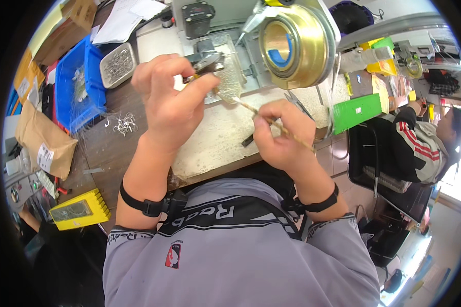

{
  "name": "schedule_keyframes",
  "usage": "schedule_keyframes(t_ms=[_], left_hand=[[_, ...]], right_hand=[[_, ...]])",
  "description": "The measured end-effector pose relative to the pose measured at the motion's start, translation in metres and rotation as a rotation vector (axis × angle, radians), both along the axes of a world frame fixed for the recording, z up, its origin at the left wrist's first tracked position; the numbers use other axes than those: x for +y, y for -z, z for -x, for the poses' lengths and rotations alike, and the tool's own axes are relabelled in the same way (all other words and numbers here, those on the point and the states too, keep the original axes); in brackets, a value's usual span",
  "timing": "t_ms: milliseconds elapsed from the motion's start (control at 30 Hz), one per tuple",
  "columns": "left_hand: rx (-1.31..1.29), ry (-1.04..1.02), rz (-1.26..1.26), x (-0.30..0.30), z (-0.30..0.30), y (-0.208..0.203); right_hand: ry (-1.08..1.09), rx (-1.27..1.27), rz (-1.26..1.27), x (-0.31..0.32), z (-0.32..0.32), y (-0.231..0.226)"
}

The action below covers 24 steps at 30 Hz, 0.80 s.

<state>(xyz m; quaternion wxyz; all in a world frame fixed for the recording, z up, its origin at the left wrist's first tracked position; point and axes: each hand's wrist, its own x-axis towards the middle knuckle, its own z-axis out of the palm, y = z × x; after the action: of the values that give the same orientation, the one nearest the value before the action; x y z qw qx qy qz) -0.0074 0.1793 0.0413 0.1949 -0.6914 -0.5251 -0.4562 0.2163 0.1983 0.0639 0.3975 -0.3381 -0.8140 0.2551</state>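
My right hand point(287, 132) pinches a thin, mottled brown-and-cream stick point(298, 139). Its pale tip points up and left, toward the metal plate of the bench machine point(229, 69). My left hand point(171, 100) is raised in front of that machine, thumb and forefinger curled toward each other. What lies between those fingers is small and partly hidden; a brownish bit shows by the thumb. Just beyond the left fingertips sits a dark metal part point(209, 62) of the machine. Pliers point(298, 104) lie on the pale board behind my right hand.
A large brass-coloured cylinder point(297, 48) stands at the back. On the left are a blue bin point(79, 84), a tray of small metal parts point(119, 65), loose metal hooks point(125, 124), a paper parcel point(47, 138) and a yellow box point(79, 209). Another person point(427, 138) sits at right.
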Motion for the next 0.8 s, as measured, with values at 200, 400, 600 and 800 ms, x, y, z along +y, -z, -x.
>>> schedule_keyframes(t_ms=[200, 400, 600, 800], left_hand=[[-0.004, -0.012, -0.039, 0.005, 0.0, 0.007], [-0.016, 0.005, -0.037, 0.005, 0.0, 0.009], [-0.01, 0.003, -0.03, 0.005, 0.001, 0.006], [-0.008, 0.003, -0.025, 0.004, 0.002, 0.006]], right_hand=[[0.045, 0.163, -0.015, 0.015, 0.018, 0.026], [0.104, -0.002, -0.201, 0.028, 0.029, 0.039], [0.143, -0.112, -0.258, 0.028, 0.03, 0.039], [0.042, -0.106, -0.112, 0.006, 0.011, 0.016]])
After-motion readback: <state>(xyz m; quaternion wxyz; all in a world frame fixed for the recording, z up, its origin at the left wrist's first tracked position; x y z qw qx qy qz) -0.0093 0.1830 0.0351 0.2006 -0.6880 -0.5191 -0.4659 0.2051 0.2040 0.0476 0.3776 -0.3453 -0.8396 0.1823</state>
